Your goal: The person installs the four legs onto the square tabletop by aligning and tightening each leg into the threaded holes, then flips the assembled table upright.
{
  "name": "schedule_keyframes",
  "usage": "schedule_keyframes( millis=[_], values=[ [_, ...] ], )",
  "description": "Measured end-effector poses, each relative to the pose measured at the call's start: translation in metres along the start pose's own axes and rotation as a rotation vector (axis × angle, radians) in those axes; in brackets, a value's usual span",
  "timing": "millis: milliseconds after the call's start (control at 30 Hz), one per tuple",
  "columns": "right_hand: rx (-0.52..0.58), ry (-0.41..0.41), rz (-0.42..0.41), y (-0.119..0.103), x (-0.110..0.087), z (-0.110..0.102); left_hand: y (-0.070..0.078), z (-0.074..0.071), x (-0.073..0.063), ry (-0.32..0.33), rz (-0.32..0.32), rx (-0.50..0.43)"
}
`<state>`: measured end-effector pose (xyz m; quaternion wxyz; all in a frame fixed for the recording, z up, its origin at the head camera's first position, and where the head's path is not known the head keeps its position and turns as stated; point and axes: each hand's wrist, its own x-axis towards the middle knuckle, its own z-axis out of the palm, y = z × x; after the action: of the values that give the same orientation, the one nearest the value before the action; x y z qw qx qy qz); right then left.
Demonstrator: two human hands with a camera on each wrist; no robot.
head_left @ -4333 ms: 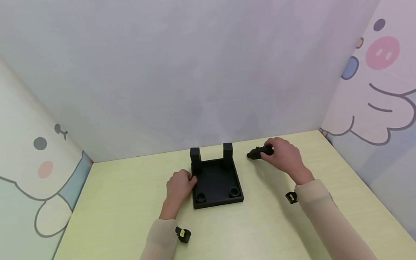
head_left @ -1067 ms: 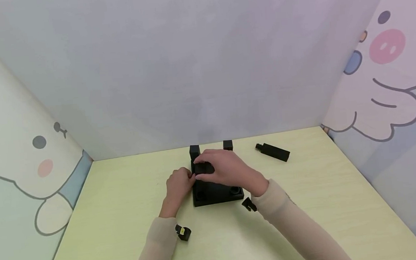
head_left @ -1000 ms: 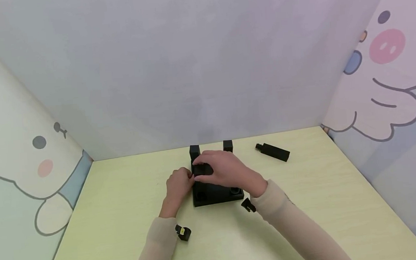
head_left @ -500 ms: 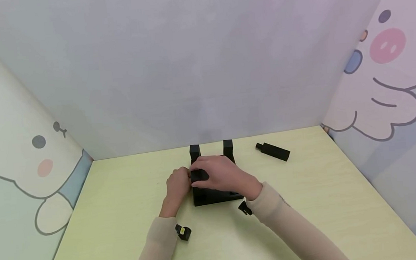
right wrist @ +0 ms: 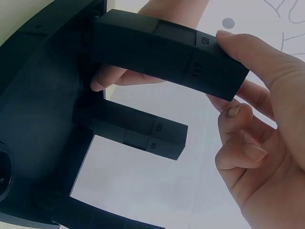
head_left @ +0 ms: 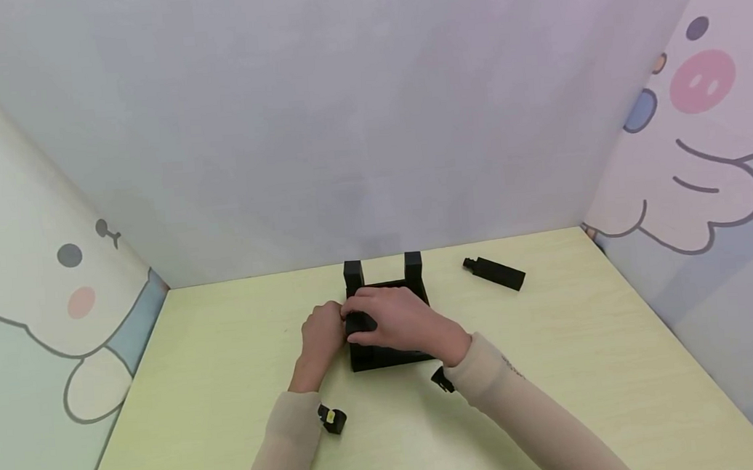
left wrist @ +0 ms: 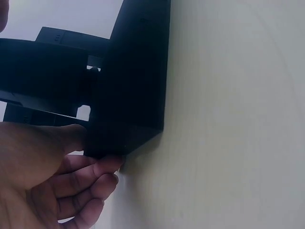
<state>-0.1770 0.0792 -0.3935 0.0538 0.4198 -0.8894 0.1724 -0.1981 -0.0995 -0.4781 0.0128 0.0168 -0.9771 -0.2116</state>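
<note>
A black square tray (head_left: 392, 358) with upright posts at its far corners lies in the middle of the table. My left hand (head_left: 321, 335) grips the tray's left wall, thumb inside and fingertips outside in the left wrist view. Over the tray's left side, my right hand (head_left: 404, 322) holds a black rectangular block (head_left: 361, 323) upright. In the right wrist view the thumb and fingers pinch the top end of this block (right wrist: 171, 55), which bears raised numbers. The left wrist view shows the block's (left wrist: 43, 76) narrow lower end right at the tray wall.
A second black block (head_left: 499, 274) with a narrow tip lies on the table at the back right. The left post (head_left: 353, 274) and right post (head_left: 413, 267) rise close behind my hands. A pale wall (head_left: 364, 156) stands behind the table.
My right hand was at the back right with a black piece; now it is over the tray. In the last second it moved slightly left and nearer with the block. My left hand stays on the tray.
</note>
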Motion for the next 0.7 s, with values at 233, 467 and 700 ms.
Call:
schedule_keyframes(
  millis=[233, 467, 700],
  values=[
    [-0.001, -0.056, 0.007, 0.000, -0.003, -0.010, 0.002, 0.000, 0.000, -0.011, 0.002, -0.018],
    [0.003, -0.120, -0.019, 0.000, -0.005, -0.024, 0.002, -0.002, 0.002, -0.021, -0.013, -0.002],
    [-0.024, -0.081, 0.016, 0.001, -0.003, -0.019, 0.001, 0.000, 0.001, -0.016, 0.001, 0.006]
  ],
)
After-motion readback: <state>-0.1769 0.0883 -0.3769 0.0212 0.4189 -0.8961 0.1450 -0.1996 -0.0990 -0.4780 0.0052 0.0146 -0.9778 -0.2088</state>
